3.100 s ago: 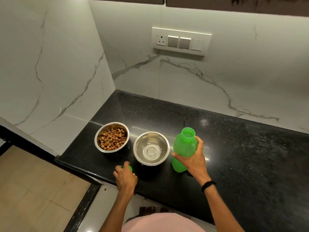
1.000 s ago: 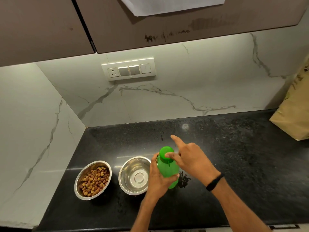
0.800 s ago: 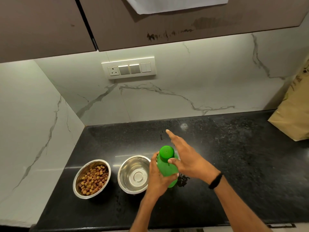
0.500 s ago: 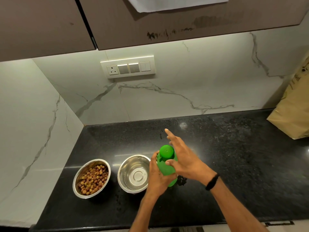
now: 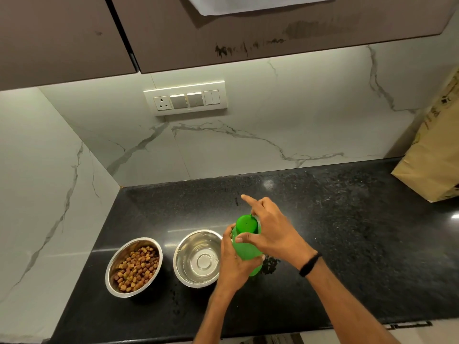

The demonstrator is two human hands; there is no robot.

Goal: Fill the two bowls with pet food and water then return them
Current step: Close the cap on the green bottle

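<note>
Two steel bowls stand side by side on the black counter (image 5: pixel 347 244). The left bowl (image 5: pixel 134 268) holds brown pet food pellets. The right bowl (image 5: pixel 198 259) holds clear water. Just right of it stands a green plastic bottle (image 5: pixel 248 254) with its green cap (image 5: pixel 246 223) on top. My left hand (image 5: pixel 233 264) grips the bottle's body from the left. My right hand (image 5: pixel 270 234) pinches the cap with thumb and fingers, the forefinger sticking out straight. The bottle's lower part is hidden by my hands.
A brown paper bag (image 5: pixel 434 155) stands at the counter's far right. Marble walls close the corner at the left and back, with a switch panel (image 5: pixel 186 100) on the back wall. Brown cupboards (image 5: pixel 223 28) hang overhead. Water drops lie on the counter by the bottle.
Three seconds ago the bottle was uncapped, my right hand held it and my left hand held the cap at the counter edge. The cap now sits on the bottle, my right hand turning slightly.
</note>
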